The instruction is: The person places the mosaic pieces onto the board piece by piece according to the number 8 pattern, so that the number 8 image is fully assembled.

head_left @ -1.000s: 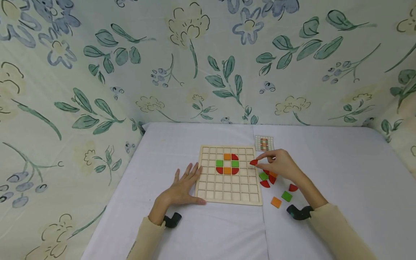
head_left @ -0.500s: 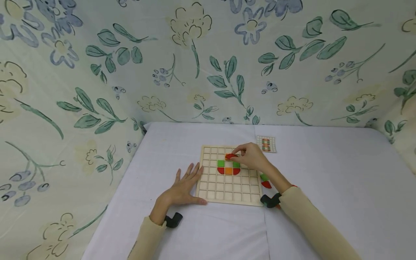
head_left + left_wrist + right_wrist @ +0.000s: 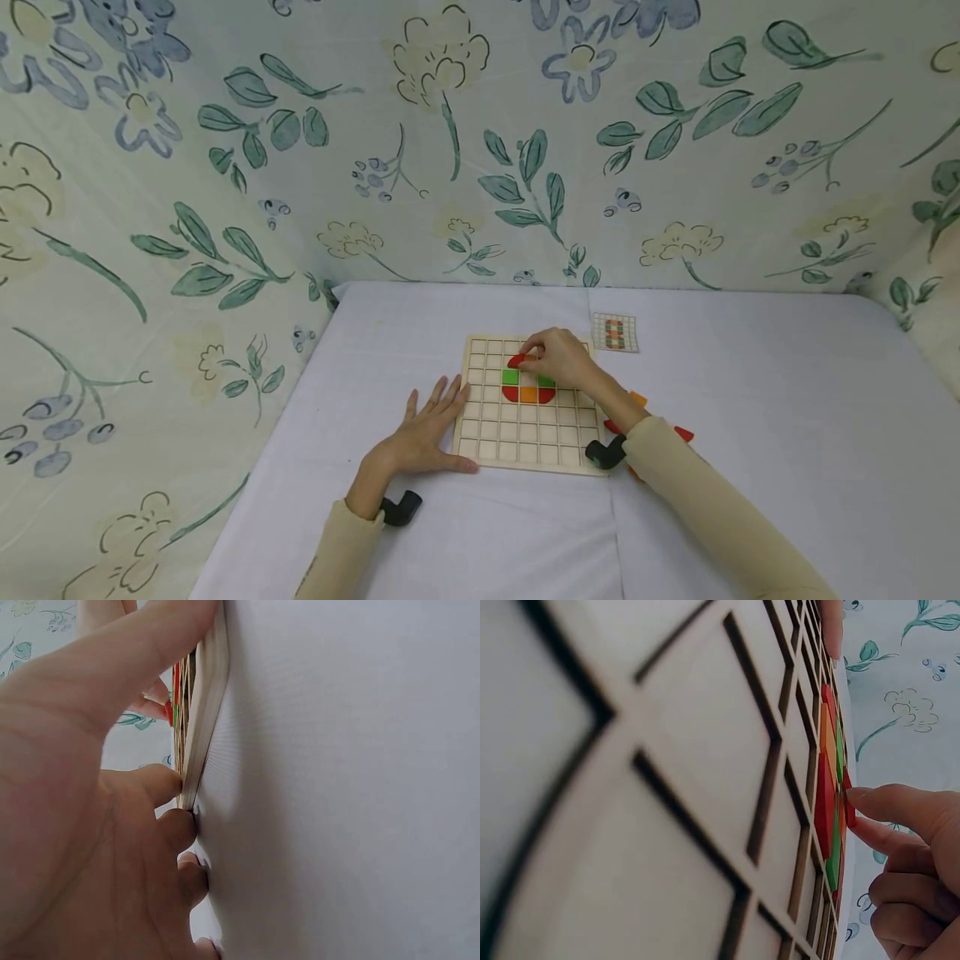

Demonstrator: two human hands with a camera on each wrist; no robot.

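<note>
A wooden grid board (image 3: 491, 431) lies on the white cloth, with red, orange and green tiles set in a ring in its upper middle. My right hand (image 3: 561, 358) pinches a red quarter-round tile (image 3: 516, 361) between thumb and index finger, over the ring's upper left corner, just above a green tile (image 3: 510, 377). In the right wrist view the red tile (image 3: 849, 799) stands tilted at the fingertips. My left hand (image 3: 420, 437) is spread flat at the board's left edge, fingertips and thumb against the frame; the left wrist view shows the thumb (image 3: 142, 656) along the board's side.
A small printed pattern card (image 3: 615, 332) lies beyond the board's upper right corner. Loose tiles, among them a red piece (image 3: 683, 434) and an orange piece (image 3: 638, 398), lie right of the board, partly hidden by the right forearm. A floral cloth (image 3: 450, 208) hangs behind the table.
My right hand has carried the red tile leftward from the board's right edge to the ring's upper left corner. My left hand has stayed in place.
</note>
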